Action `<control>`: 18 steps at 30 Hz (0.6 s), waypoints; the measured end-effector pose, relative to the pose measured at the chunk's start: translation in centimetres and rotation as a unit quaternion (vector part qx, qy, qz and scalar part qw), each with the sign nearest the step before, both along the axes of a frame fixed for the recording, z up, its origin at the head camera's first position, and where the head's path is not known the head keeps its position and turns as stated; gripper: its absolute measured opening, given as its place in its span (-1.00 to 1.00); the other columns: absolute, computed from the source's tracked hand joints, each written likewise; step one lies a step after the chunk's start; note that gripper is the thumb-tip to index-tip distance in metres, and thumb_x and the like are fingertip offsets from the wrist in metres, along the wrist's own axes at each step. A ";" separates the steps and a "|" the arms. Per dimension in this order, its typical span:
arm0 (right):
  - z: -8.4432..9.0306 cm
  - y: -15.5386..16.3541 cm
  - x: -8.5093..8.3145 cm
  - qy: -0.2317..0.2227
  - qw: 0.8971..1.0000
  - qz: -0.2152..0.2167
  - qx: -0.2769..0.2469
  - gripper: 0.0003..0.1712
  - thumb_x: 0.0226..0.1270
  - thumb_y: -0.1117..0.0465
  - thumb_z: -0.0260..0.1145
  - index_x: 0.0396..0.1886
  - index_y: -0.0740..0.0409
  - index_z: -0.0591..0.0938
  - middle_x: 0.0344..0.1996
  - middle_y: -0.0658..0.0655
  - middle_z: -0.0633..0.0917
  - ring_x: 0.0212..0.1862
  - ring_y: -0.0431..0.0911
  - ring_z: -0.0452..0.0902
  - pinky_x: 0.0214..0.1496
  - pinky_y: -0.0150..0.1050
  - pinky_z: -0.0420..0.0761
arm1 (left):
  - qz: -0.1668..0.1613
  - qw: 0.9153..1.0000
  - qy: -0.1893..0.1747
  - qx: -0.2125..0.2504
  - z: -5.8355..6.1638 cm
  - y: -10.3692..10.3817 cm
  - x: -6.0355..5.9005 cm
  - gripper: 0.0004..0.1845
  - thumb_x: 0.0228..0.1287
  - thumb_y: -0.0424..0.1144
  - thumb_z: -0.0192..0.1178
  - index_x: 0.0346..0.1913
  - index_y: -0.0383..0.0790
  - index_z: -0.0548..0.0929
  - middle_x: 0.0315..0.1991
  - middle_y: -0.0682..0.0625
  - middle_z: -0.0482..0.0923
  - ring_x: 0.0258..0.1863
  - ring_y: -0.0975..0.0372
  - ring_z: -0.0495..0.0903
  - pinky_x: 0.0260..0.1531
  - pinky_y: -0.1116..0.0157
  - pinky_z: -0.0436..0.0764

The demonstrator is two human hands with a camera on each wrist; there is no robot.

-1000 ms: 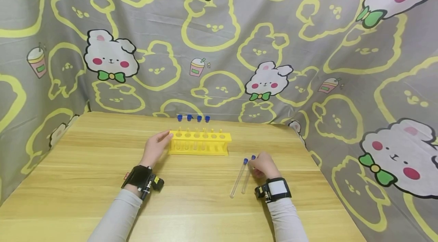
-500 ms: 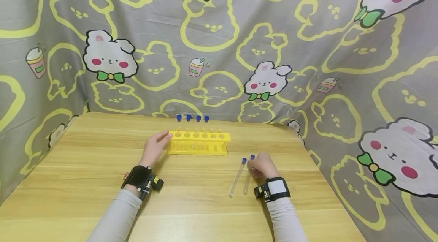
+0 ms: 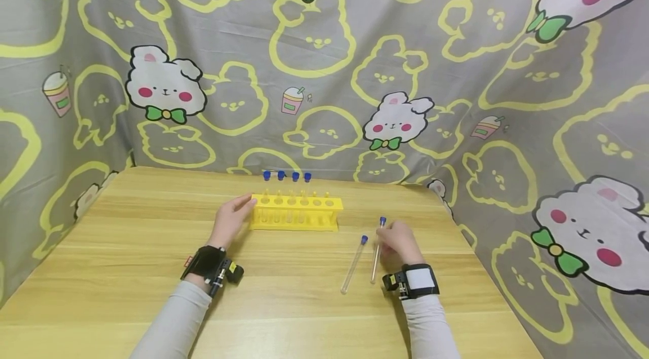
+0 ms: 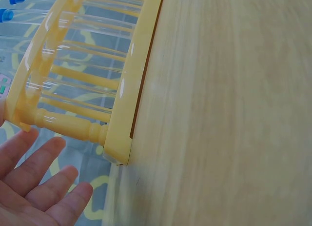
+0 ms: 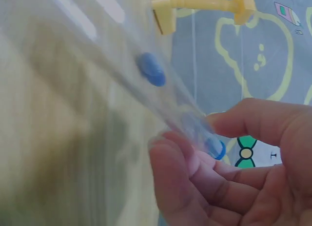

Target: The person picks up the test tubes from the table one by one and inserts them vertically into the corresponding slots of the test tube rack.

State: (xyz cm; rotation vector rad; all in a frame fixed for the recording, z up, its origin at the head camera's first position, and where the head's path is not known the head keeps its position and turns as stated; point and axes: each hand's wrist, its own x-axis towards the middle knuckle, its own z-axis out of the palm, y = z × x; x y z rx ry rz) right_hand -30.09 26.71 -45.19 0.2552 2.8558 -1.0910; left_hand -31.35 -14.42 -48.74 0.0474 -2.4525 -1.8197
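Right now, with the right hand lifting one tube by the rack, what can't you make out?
- Held test tube: blurred in the right wrist view; contents unreadable.
- Right hand: head view shows its back, fingertips hidden.
- Yellow rack: tubes too small to count in head view; left wrist view cuts it off.
- Left hand: contact with rack unclear.

Left hand (image 3: 230, 222) lies flat with fingers extended; right hand (image 3: 399, 242) has fingers curled in a pinch.
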 end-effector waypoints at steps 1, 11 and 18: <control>0.1 0.1 0.0 0.004 1.000 -0.002 0.002 -0.75 0.27 0.17 0.20 -0.44 0.30 0.61 -0.64 0.11 0.63 -0.57 -0.07 0.60 -0.47 -0.22 0.67 | 0.000 1.000 0.000 -0.001 0.0 0.0 0.0 -0.30 0.35 0.22 0.09 0.39 -0.16 0.39 0.41 -0.16 0.34 0.44 -0.05 0.27 0.44 -0.04 0.27; 1.8 -0.2 0.3 0.071 0.997 -0.032 -0.004 -0.76 0.33 0.20 0.13 -0.24 0.34 0.55 -0.40 0.23 0.63 -0.41 -0.05 0.63 -0.37 -0.22 0.73 | 0.002 1.000 0.001 -0.001 -0.1 0.0 -0.1 -0.30 0.35 0.23 0.09 0.38 -0.15 0.40 0.42 -0.15 0.34 0.44 -0.04 0.27 0.44 -0.03 0.27; 3.4 -0.6 0.2 0.126 0.992 -0.023 -0.018 -0.73 0.32 0.22 0.12 -0.17 0.38 0.52 -0.31 0.30 0.62 -0.45 -0.09 0.68 -0.37 -0.26 0.76 | 0.000 1.000 0.004 0.000 -0.1 0.1 0.0 -0.31 0.36 0.21 0.09 0.38 -0.15 0.40 0.41 -0.16 0.35 0.43 -0.04 0.28 0.43 -0.03 0.29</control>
